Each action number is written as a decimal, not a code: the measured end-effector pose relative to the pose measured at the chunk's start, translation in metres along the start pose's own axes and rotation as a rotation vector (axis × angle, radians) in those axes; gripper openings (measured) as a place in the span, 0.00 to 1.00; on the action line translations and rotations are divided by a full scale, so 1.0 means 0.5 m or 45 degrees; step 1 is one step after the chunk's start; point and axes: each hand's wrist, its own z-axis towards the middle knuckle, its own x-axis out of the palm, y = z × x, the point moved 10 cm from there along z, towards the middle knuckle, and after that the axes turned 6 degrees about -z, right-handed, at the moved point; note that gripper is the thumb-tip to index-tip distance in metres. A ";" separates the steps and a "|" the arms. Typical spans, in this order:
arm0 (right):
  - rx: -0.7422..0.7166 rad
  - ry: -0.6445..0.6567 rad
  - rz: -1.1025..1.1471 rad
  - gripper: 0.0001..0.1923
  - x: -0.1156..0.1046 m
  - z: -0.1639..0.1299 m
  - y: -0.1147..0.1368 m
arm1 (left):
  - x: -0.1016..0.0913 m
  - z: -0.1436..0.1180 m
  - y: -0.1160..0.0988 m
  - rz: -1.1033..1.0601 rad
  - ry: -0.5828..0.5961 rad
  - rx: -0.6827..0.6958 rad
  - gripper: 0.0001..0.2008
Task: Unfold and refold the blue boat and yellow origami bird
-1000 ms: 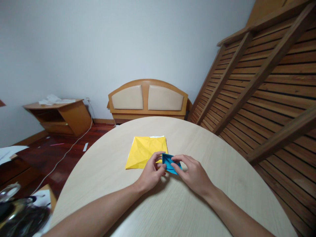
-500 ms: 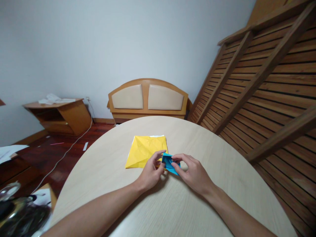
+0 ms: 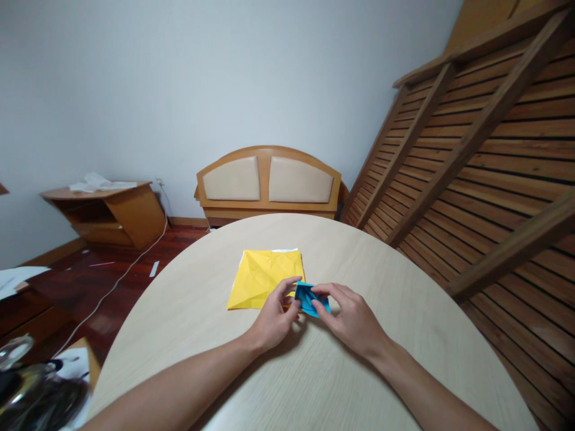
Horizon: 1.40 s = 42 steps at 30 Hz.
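A small folded blue paper [image 3: 308,299] sits between both hands, just above the round pale wooden table [image 3: 404,311]. My left hand [image 3: 275,320] pinches its left edge with thumb and fingers. My right hand [image 3: 353,320] grips its right side, fingertips pressing on the fold. Just behind the hands lies a creased yellow paper square [image 3: 263,281], flat on the table, with a white sheet edge showing beneath its far side.
A wooden headboard with beige pads [image 3: 268,182] stands against the wall beyond the table. A slatted wooden frame [image 3: 485,149] leans at the right. A low wooden cabinet [image 3: 108,212] stands at the left, with a cable across the dark floor. Dark objects [image 3: 40,395] lie at the bottom left.
Both hands have kept hold of the blue paper and drawn slightly closer together, the fingers shifting on its folds. The yellow sheet has not moved.
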 end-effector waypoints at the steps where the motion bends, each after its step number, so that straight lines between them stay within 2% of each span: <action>1: -0.001 0.002 -0.006 0.08 0.000 -0.001 -0.001 | 0.001 0.000 0.000 0.001 0.002 -0.002 0.24; 15: -0.067 0.015 -0.060 0.11 0.004 0.004 0.020 | 0.003 -0.002 0.005 -0.034 0.013 -0.018 0.23; 26: -0.092 0.054 -0.037 0.09 0.005 0.005 0.027 | -0.001 0.001 0.002 -0.007 0.008 -0.013 0.22; 42: -0.009 0.071 0.009 0.06 0.006 0.003 0.019 | -0.003 0.002 0.008 -0.019 0.001 -0.037 0.23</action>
